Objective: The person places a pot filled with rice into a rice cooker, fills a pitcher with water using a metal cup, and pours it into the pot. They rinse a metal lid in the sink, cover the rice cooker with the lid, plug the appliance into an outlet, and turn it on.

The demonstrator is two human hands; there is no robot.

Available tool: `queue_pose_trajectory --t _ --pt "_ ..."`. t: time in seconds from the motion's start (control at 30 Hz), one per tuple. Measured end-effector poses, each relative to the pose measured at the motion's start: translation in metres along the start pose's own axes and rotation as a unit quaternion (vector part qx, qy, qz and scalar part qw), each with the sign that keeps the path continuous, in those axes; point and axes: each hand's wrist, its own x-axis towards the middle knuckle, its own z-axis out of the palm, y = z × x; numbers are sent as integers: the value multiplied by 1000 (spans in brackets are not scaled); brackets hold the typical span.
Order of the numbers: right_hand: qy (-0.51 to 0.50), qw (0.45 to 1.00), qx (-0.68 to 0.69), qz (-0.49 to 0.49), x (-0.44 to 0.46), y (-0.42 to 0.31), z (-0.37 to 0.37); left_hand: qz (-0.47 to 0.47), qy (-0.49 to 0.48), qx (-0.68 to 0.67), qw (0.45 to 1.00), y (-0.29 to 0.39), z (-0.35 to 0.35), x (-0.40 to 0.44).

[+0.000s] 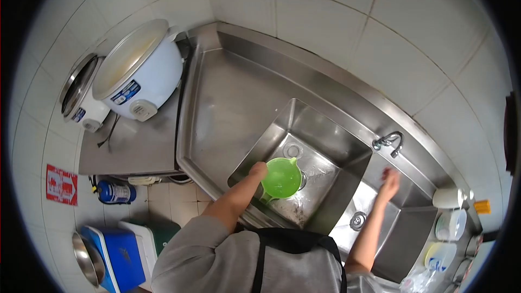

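My left hand (258, 171) is closed on the left rim of a green plastic bowl (282, 178) with small tabs at its edge. The bowl is held over the left basin (320, 184) of a steel sink; whether anything lies inside it I cannot make out. Above the right basin (401, 233), my right hand (388, 184) is raised just below the curved faucet (389, 142), apart from it. Its fingers look curled, with a small reddish patch at their tips that is too small to name.
Two rice cookers (138, 70) stand on a steel counter at the left. A fire extinguisher (115, 191) and a blue cooler box (116, 255) are below. Plastic tubs (449, 225) and a white container (448, 198) line the sink's right end.
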Motion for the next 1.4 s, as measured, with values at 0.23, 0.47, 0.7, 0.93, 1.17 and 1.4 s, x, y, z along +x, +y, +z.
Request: queue_pose_trajectory --t 0.23,0.47,0.7,0.93,1.17,1.4 --pt "-675 610 -386 154 -205 90 118 -71 -120 -172 975 30 -19 -39" --pt "-615 688 14 385 -221 88 119 -69 -126 -195 970 51 -18 -53" --pt "-432 808 166 366 -201 34 98 -33 -147 -254 955 54 -31 -64" --pt "-291 925 141 199 -183 -78 87 99 -57 -306 945 92 -152 -156" --pt "-176 969 171 -20 -164 -226 129 270 60 -225 934 86 -308 -224" --pt "-32 962 227 -151 -164 -365 223 391 314 -123 856 8 -440 -263"
